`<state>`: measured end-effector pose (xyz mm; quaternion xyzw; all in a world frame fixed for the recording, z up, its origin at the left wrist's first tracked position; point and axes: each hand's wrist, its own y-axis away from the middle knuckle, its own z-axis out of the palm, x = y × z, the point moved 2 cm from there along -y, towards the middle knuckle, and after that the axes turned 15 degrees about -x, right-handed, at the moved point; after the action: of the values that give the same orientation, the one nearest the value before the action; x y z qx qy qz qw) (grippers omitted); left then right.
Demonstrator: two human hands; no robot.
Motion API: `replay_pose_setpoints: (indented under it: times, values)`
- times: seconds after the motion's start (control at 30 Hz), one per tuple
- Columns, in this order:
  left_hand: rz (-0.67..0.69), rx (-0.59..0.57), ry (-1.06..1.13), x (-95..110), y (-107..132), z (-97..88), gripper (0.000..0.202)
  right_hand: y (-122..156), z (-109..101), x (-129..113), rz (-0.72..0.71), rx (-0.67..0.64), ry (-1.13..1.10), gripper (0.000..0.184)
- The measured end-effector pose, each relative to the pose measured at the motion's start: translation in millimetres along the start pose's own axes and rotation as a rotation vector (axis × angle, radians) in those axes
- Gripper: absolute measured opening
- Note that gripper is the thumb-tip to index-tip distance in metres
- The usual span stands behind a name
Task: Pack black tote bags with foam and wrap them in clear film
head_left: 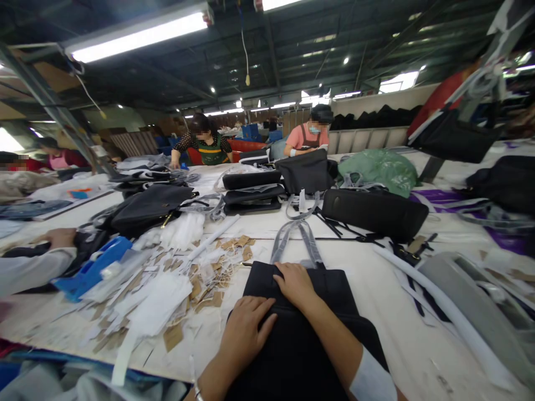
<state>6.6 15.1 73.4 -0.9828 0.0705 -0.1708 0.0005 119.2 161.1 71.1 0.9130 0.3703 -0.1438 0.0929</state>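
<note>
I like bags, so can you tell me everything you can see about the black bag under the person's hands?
The black bag lies flat on the pale worktable, right in front of the person. It looks like smooth, soft black fabric. Two grey straps run from its far edge across the table, away from the person. Both hands press flat on it: the left hand nearer the bag's left edge, the right hand near the top by the straps. Scraps of brown card and white paper lie just to its left.

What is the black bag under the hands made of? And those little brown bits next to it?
The black bag looks like matte woven fabric, perhaps nylon: dull, no shine, soft folds under both hands. Its grey straps look like flat webbing. The brown scraps seem to be cardboard or kraft paper: flat, stiff, tan pieces.
</note>
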Motion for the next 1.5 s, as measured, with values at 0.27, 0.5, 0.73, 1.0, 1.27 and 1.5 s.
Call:
replay_pose_setpoints:
  times: [0.27, 0.5, 0.73, 1.0, 1.27, 1.5]
  values:
    - [-0.019, 0.021, -0.005, -1, 5, 4.7, 0.031, 2, 4, -5, -0.013, -0.009, -0.017, 0.037]
    - [-0.003, 0.022, -0.009, -4, 4, 6.5, 0.031, 2, 8, -7, -0.016, 0.025, -0.061, 0.042]
    - [0.021, 0.063, -0.03, -4, 4, 5.8, 0.03, 1, 5, -16, -0.207, 0.095, -0.262, 0.035]
    - [0.003, 0.131, 0.122, -14, 0, -11.1, 0.022, 2, 12, -16, -0.237, 0.009, -0.255, 0.028]
    - [-0.02, 0.042, 0.251, -37, -150, -73.4, 0.026, 4, 9, -27, -0.293, 0.02, -0.27, 0.028]
    - [-0.094, -0.013, 0.134, -52, -279, -41.4, 0.024, -4, 33, -27, -0.381, 0.126, -0.174, 0.023]
